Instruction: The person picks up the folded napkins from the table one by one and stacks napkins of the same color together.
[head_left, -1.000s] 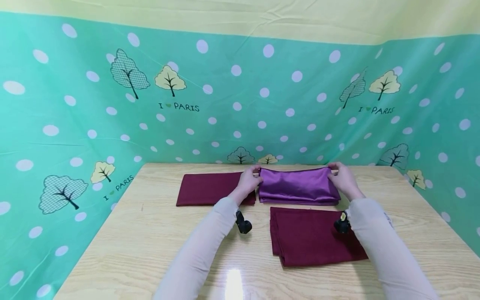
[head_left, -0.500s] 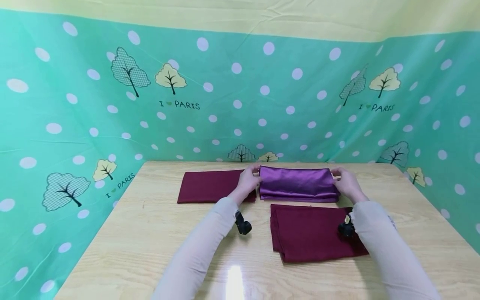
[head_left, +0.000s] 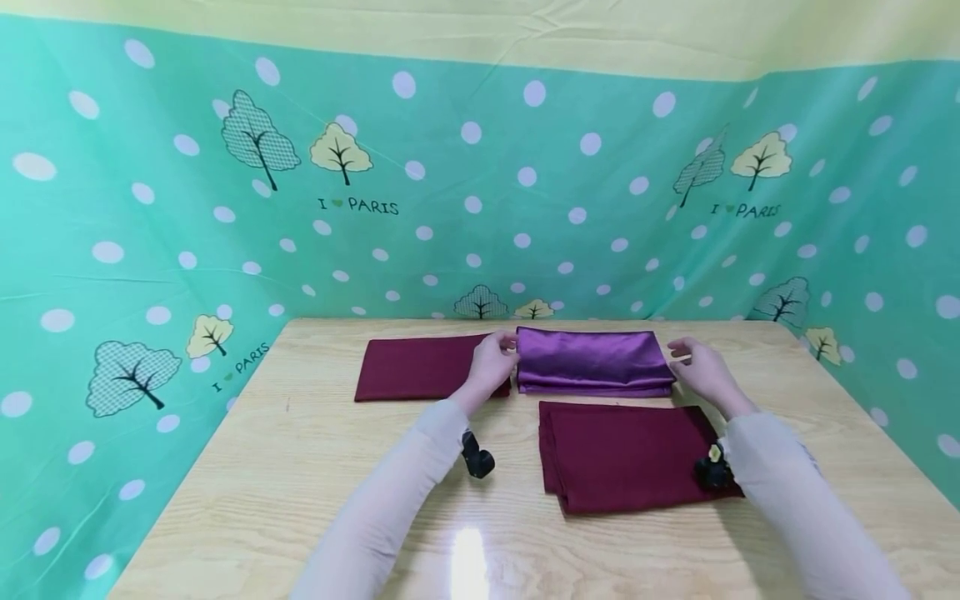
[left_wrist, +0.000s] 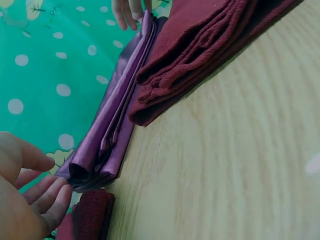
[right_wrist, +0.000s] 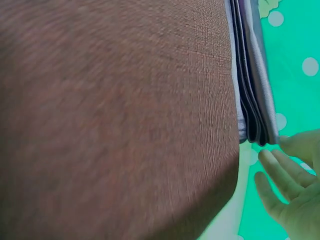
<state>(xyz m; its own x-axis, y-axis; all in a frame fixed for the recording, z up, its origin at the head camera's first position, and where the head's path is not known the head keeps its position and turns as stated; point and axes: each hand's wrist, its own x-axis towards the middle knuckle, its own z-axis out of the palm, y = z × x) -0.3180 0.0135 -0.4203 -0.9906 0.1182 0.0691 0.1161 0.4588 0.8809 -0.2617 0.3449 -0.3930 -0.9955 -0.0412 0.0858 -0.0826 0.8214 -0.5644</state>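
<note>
A folded shiny purple cloth (head_left: 592,362) lies near the back of the table. My left hand (head_left: 491,367) is at its left end, above the edge of a folded maroon cloth (head_left: 412,368). In the left wrist view, the thumb and fingers of the left hand (left_wrist: 30,195) are apart, fingertips close against the purple cloth's corner; whether they touch is unclear. My right hand (head_left: 707,373) is just off the purple cloth's right end, fingers loosely bent and holding nothing. Nearer to me lies another folded maroon cloth (head_left: 626,458), partly under the right wrist.
The wooden table (head_left: 300,500) backs onto a green dotted curtain (head_left: 420,275) that also runs along both sides. A black wrist camera (head_left: 477,457) hangs below the left sleeve, and another black camera (head_left: 712,471) sits over the nearer maroon cloth.
My right hand has let go of the purple cloth's right end and moved right, away from it. The purple cloth's raised top edge has settled flatter. The left hand has stayed nearly in place.
</note>
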